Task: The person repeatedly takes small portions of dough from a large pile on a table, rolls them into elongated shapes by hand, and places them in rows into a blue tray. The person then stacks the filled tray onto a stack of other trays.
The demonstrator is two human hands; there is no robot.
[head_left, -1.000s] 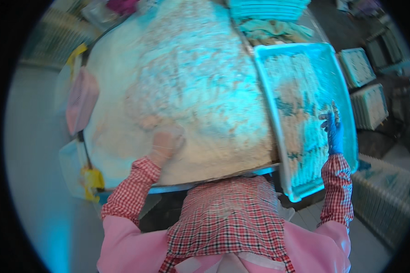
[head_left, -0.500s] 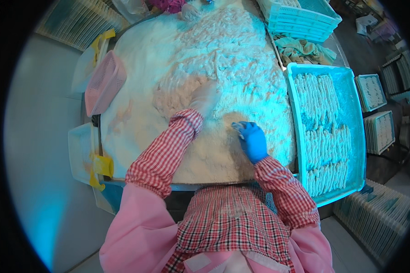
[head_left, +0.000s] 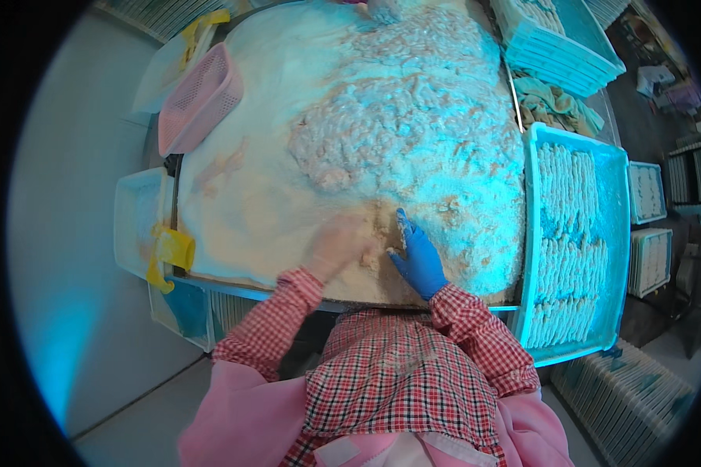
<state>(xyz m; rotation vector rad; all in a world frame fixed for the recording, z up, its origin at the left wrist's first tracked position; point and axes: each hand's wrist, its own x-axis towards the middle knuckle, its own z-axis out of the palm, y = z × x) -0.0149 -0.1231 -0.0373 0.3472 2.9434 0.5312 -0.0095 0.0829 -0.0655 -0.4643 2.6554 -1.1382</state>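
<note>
Low on the powder-covered table, my left hand (head_left: 339, 243) is smeared by motion over the pale coating powder (head_left: 273, 233); whether its fingers hold anything cannot be made out. Beside it my right hand (head_left: 422, 263), in a blue glove dusted with powder, has thumb and forefinger spread apart, with nothing seen between them. A clumpy patch of crumbs lies between the two hands. Beyond them spreads a big heap of wet, pale, coated pieces (head_left: 397, 124). At the right stands a turquoise tray (head_left: 614, 257) holding rows of powdered strips (head_left: 566, 257).
A pink perforated basket (head_left: 201, 101) rests on the table's left edge. Left of the table are a white bin (head_left: 142, 222) and a yellow scoop-like piece (head_left: 175, 251). Stacked crates (head_left: 557, 58) and a greenish cloth (head_left: 557, 107) are at the far right. More trays (head_left: 648, 261) stand beyond.
My left hand has come back from the heap toward the table's near edge. My right hand's fingers have spread from a closed curl. The whole view has shifted slightly.
</note>
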